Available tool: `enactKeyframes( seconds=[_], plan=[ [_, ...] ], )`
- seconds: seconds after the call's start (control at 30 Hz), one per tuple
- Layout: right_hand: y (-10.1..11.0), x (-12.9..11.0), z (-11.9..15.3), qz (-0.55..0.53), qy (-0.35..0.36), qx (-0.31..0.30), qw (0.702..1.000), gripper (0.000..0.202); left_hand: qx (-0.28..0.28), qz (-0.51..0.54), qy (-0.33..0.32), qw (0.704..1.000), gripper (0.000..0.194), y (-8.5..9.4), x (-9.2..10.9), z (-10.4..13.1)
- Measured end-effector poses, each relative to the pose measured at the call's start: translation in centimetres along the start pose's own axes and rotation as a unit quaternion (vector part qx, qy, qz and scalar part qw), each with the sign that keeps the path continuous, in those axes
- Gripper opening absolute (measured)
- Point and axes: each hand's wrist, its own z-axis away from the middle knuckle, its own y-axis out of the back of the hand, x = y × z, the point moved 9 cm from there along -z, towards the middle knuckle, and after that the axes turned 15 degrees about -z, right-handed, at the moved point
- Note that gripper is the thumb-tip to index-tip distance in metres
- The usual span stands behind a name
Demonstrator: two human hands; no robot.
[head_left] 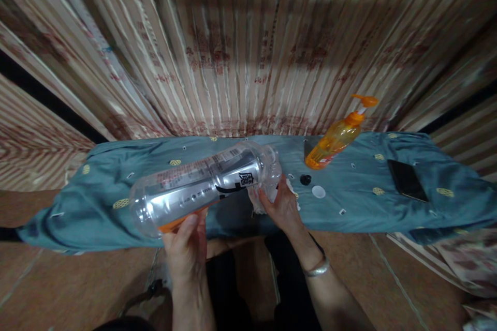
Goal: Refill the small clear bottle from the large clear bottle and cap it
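Observation:
A large clear plastic bottle [194, 186] with a silver label and dark lettering lies tilted across my hands, its narrower end up and to the right. My left hand [186, 238] grips it from below near the wide end, thumb along the orange strip of the label. My right hand [285, 204] is closed on the clear narrower end. A whitish cloth or tissue [256, 204] shows under and beside my right hand, partly hidden. A small black cap-like piece [305, 180] and a white round disc [318, 192] lie just right of that hand.
An orange pump bottle [336, 139] stands toward the back right of a narrow surface covered with teal patterned cloth [345, 201]. A black phone [407, 180] lies at the right. A striped curtain [240, 62] hangs close behind. Tiled floor [373, 289] shows in front.

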Motion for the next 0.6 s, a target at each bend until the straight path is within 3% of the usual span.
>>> enactKeyframes(
  seconds=[0.6],
  plan=[
    [0.14,-0.24,-0.05,0.001,0.003,-0.001,1.0,0.068,-0.002,0.009,0.006,1.0,0.055,0.36,-0.26,0.0]
  ],
)
